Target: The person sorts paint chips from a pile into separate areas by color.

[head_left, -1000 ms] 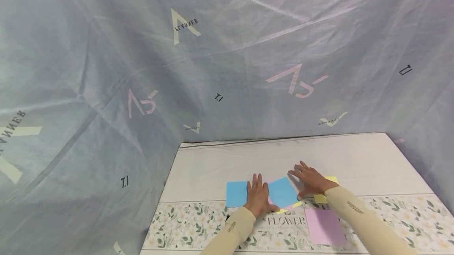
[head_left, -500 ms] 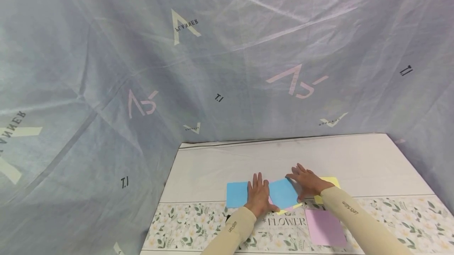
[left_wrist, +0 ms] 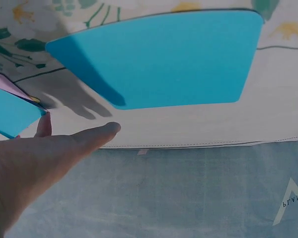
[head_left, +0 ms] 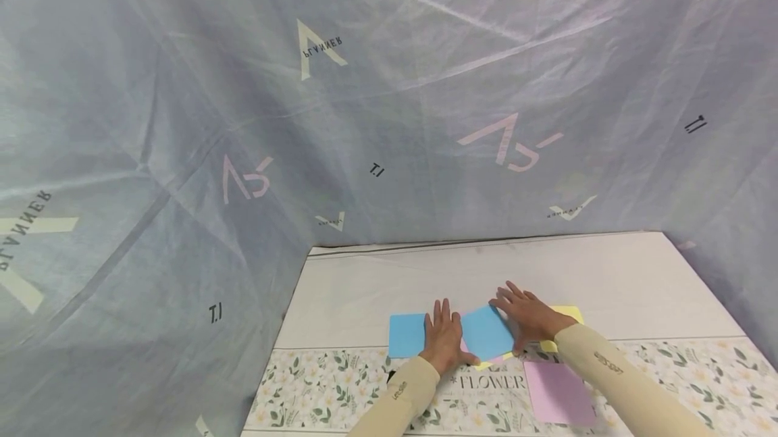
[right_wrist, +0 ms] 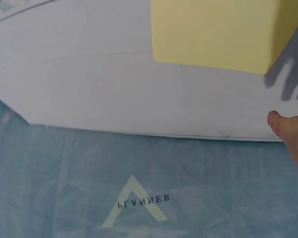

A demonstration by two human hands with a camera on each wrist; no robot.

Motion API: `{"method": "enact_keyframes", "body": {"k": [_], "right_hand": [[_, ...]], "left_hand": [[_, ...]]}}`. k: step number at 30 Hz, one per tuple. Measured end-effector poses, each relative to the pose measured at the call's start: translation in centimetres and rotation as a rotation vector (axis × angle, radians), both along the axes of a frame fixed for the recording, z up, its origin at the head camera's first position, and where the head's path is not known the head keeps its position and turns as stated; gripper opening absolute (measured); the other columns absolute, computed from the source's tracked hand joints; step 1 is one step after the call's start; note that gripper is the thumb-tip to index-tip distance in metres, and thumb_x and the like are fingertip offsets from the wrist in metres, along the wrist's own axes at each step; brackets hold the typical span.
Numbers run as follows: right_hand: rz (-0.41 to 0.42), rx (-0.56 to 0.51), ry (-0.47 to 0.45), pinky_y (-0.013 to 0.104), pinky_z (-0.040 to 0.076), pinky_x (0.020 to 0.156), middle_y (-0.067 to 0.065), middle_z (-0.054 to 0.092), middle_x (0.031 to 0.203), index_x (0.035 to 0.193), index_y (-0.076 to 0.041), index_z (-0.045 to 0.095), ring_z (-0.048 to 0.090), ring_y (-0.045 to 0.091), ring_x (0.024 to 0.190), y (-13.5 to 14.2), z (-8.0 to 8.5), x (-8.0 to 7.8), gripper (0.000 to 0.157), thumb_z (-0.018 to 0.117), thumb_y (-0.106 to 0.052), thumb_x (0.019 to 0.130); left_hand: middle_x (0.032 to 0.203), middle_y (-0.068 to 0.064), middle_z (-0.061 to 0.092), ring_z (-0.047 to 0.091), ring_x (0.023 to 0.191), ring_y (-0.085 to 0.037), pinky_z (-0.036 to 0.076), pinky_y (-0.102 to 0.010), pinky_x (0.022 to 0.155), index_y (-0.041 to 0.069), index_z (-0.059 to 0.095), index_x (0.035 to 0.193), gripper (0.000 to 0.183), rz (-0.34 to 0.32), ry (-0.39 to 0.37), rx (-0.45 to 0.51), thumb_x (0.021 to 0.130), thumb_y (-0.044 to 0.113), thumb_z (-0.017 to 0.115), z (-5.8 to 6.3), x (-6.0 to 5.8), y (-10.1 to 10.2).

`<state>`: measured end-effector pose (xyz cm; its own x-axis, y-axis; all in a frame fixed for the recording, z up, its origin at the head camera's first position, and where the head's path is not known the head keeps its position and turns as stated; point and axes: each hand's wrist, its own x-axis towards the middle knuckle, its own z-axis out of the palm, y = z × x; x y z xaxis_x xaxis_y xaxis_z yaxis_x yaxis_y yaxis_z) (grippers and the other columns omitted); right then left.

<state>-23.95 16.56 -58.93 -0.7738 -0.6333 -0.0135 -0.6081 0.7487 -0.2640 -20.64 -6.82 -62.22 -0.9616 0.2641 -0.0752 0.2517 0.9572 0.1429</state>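
In the head view, a slightly turned stack topped by a blue square card [head_left: 487, 333] lies between my hands. Pink and yellow edges [head_left: 486, 363] peek out beneath its near side. My left hand [head_left: 444, 340] lies at its left side, fingers extended, the thumb by the near-left corner. At the right side, my right hand [head_left: 530, 317] spans the edge, forefinger at the far corner and thumb at the near one. Another blue card [left_wrist: 164, 59] lies left of my left hand. A yellow card [right_wrist: 213, 34] is partly hidden under my right forearm.
A pink square card [head_left: 559, 393] lies nearer, below the right hand. The white table cover [head_left: 365, 281] has a flowered band with the word FLOWER. Grey-blue cloth [head_left: 425, 119] hangs behind and at both sides. A small black thing shows beside the left sleeve.
My right hand has shifted a little left; its forefinger now meets the stack's far corner and its thumb sits lower along the edge. The left hand stays nearly still.
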Motion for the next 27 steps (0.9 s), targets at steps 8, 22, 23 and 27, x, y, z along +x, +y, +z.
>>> {"method": "enact_keyframes", "body": {"k": [8,22,23,27], "right_hand": [[0.039,0.042,0.093,0.068,0.039,0.102,0.031,0.042,0.149,0.140,0.000,0.047,0.032,0.053,0.140,0.2,-0.7,0.0,0.114,0.098,-0.046,0.049],[0.072,0.083,0.159,0.065,0.041,0.102,0.031,0.043,0.148,0.141,0.006,0.046,0.036,0.052,0.139,0.2,-0.9,0.3,0.121,0.094,-0.057,0.049],[0.075,0.086,0.165,0.065,0.041,0.103,0.030,0.043,0.149,0.141,0.006,0.046,0.036,0.052,0.139,0.2,-0.9,0.3,0.121,0.094,-0.057,0.049],[0.095,0.093,0.219,0.063,0.043,0.102,0.030,0.044,0.147,0.140,0.006,0.046,0.038,0.051,0.138,0.2,-1.0,0.3,0.120,0.095,-0.055,0.049]], "left_hand": [[0.164,-0.016,0.021,0.015,0.154,-0.032,0.025,-0.054,0.120,0.009,0.048,0.145,0.105,-0.009,-0.013,0.005,0.064,0.065,0.084,-0.6,-0.2,-0.1],[0.163,-0.016,0.024,0.017,0.153,-0.033,0.028,-0.054,0.118,0.010,0.049,0.143,0.104,-0.024,0.028,-0.012,0.063,0.066,0.084,-1.1,-0.2,-0.1],[0.163,-0.016,0.024,0.017,0.153,-0.033,0.029,-0.054,0.118,0.010,0.049,0.143,0.104,-0.025,0.032,-0.015,0.063,0.067,0.083,-1.1,-0.2,-0.1],[0.163,-0.016,0.025,0.018,0.153,-0.033,0.029,-0.054,0.118,0.010,0.049,0.143,0.104,-0.032,0.042,-0.011,0.063,0.067,0.083,-1.1,-0.1,-0.2]]}}
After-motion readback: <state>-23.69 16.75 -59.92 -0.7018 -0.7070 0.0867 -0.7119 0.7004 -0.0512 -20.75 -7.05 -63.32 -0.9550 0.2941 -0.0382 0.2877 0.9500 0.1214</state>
